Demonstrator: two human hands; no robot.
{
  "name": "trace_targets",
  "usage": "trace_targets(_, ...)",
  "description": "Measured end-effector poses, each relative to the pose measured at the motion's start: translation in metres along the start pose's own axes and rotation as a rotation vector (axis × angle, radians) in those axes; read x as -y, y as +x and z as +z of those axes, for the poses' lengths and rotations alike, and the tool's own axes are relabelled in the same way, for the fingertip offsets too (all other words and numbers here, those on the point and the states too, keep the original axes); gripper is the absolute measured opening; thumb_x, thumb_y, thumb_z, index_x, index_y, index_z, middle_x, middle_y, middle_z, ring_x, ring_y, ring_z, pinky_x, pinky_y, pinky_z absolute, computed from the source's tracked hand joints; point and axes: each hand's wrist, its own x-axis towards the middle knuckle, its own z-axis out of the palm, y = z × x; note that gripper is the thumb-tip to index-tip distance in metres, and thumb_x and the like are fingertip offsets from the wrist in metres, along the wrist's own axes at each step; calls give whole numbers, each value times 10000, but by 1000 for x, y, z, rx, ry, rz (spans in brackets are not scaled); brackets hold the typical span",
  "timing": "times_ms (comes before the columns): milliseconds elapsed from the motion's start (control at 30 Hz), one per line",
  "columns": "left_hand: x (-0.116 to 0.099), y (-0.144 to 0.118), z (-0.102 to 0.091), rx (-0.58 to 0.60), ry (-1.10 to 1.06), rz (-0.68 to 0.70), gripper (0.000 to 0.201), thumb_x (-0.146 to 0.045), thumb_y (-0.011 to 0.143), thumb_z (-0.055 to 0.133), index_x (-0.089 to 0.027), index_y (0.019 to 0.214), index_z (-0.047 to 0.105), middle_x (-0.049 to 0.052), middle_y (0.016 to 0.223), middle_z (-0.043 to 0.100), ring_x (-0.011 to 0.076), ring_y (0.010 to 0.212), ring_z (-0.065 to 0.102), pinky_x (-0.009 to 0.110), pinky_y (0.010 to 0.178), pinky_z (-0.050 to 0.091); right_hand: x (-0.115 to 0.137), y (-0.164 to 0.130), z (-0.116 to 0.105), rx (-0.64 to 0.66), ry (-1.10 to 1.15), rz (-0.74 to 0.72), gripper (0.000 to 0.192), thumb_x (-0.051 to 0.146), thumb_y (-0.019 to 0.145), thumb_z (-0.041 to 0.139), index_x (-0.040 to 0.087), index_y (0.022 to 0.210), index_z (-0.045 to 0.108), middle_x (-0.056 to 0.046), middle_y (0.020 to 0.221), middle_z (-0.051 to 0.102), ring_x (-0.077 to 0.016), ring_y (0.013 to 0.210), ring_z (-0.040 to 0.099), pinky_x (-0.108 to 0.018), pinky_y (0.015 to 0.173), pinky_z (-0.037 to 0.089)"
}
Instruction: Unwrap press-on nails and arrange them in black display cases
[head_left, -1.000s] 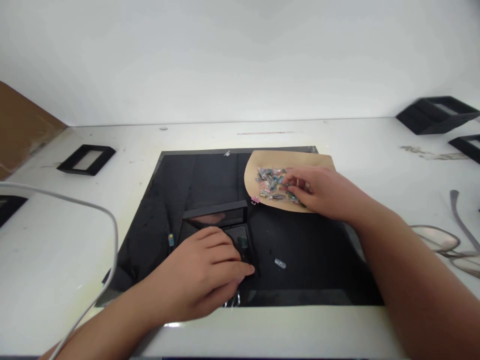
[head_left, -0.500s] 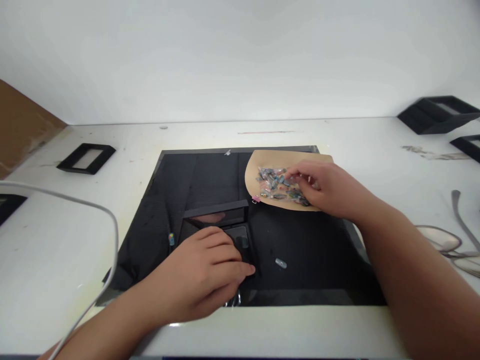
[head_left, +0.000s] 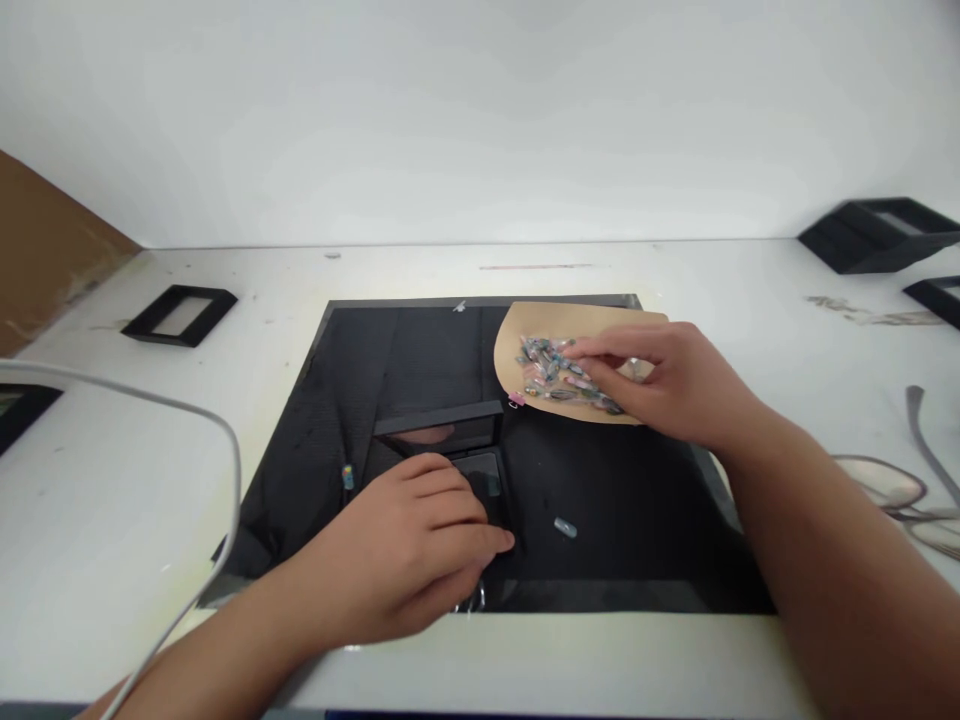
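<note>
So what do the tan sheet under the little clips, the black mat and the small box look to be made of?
Tan sheet: likely kraft paper or thin card, matte, flat with a rounded cut edge. Black mat: possibly rubber or plastic, with a slight sheen and fine texture. Small black box by the left hand: looks like rigid plastic, with a glossy, reflective window.
</note>
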Motion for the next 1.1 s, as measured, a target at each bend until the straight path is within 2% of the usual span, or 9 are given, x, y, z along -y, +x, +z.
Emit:
trace_targets(200,0,0,-1,-28,21,19,243,-146,957,556,-209,1166,663,-5,925,752,164,858,647,367,943,477,24,-5,5,-115,80,-175,254,176,939,640,269,1128,781,-14,938,791,-161,771,709,-279,607,542)
trace_targets(333,-2,0,-3,-79,78,7,232,-161,946,571,-212,1145,680,4,919,757,176,861,659,361,893,493,37,-7,13,-133,110,-269,276,142,950,625,293,1131,769,-9,920,787,-160,780,722,-305,686,575)
trace_targets(400,-3,0,-5,-149,112,-12,228,-163,934,596,-213,1136,690,7,921,754,178,854,664,357,860,502,45,-8,19,-113,138,-324,255,136,947,627,284,1097,770,-5,885,782,-147,750,714,-305,697,578)
trace_targets(500,-3,-2,-7,-295,123,-58,243,-137,899,652,-206,1128,696,17,944,747,162,838,665,322,795,518,59,-10,27,-69,163,-417,216,119,937,626,237,1043,772,-6,844,771,-115,677,678,-263,606,543)
trace_targets(567,-4,-3,-7,-377,110,-81,270,-109,869,686,-191,1126,696,22,950,742,148,827,667,304,769,529,67,-13,30,-100,120,-482,199,105,930,628,206,1025,770,-5,802,757,-110,648,656,-264,583,530)
trace_targets(667,-6,-1,-7,-464,127,-92,262,-91,852,711,-167,1102,688,27,951,741,134,828,682,285,776,557,79,-17,29,-166,42,-521,179,113,924,643,200,1025,762,-11,827,764,-118,679,665,-277,630,560)
trace_targets(833,-10,3,-11,-607,83,-153,208,-91,841,705,-183,1006,619,22,886,732,121,780,710,231,694,605,92,-27,35,-125,111,-557,169,123,912,645,216,1017,740,7,914,797,-115,726,698,-270,695,609)
trace_targets(933,-9,2,-15,-608,61,-130,217,-91,832,703,-194,998,609,20,861,729,123,758,713,226,650,623,94,-33,45,-124,151,-553,158,127,905,642,218,1001,727,24,916,798,-112,733,704,-268,708,611)
trace_targets(1100,-8,-1,-19,-558,181,-70,184,-93,837,726,-169,997,674,38,947,763,136,826,726,270,730,643,93,-34,52,-160,169,-545,161,85,845,664,226,909,707,35,884,789,-109,733,700,-257,717,607)
